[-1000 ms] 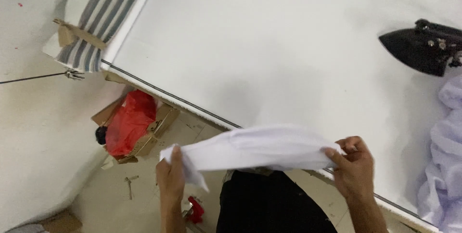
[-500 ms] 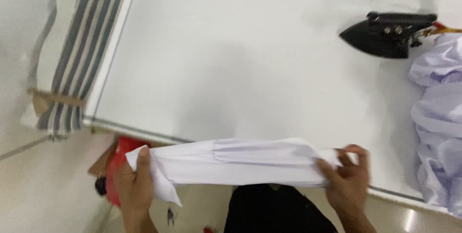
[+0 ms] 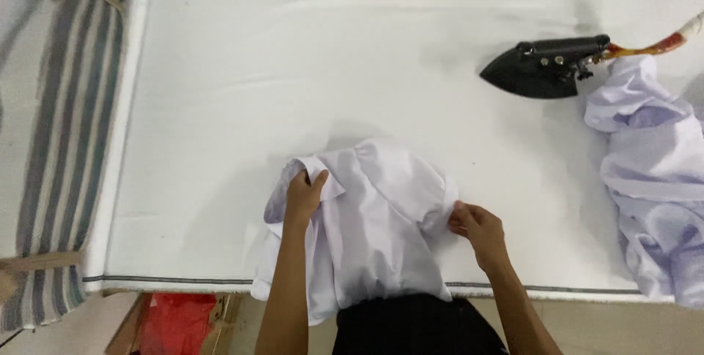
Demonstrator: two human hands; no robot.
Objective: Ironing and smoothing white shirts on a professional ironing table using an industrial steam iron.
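One view, from the head camera, looks straight down on a wide ironing table point(image 3: 293, 69) covered in smooth white padded cloth with a thin dark seam line along its near edge. A white garment point(image 3: 381, 230) of thin, soft woven fabric lies bunched near the front edge, its collar end toward the table's middle and its lower part hanging over the edge toward the person. The left hand point(image 3: 303, 195) is closed on the garment's upper left corner, fingers curled over a folded flap. The right hand point(image 3: 477, 227) pinches the fabric at the garment's right side, thumb and fingers narrow around a fold. The garment therefore spans between both hands, touching each. A black iron point(image 3: 543, 69) with a pointed, wedge-shaped sole rests flat at the upper right, well apart from the hands. A crumpled pile of pale lilac-white cloth point(image 3: 653, 179) lies along the right edge. A striped grey-and-cream roll point(image 3: 66, 127) runs down the left end. A red bag point(image 3: 176, 322) sits below the table.
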